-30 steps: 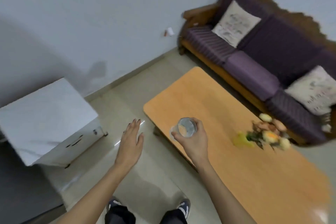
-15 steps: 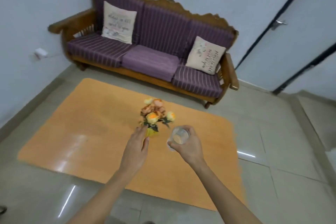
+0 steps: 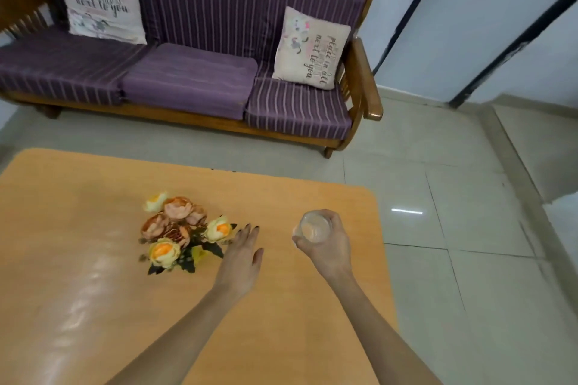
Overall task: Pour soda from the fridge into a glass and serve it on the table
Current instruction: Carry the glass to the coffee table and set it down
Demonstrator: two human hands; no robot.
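My right hand grips a clear glass from the side, holding it upright over the right part of the orange wooden table. I look down into the glass; the liquid inside is pale and hard to tell from the table below. My left hand hovers flat and open over the table, fingers together, just right of the flowers. Whether the glass touches the tabletop cannot be told.
A bunch of orange, yellow and pink flowers stands mid-table, left of my hands. Beyond the table is a purple striped sofa with two printed cushions. Tiled floor lies to the right, with a door behind.
The view swung from the white fridge and wall toward the sofa and came closer to the table. Both hands now sit over the tabletop, the glass right of the flowers.
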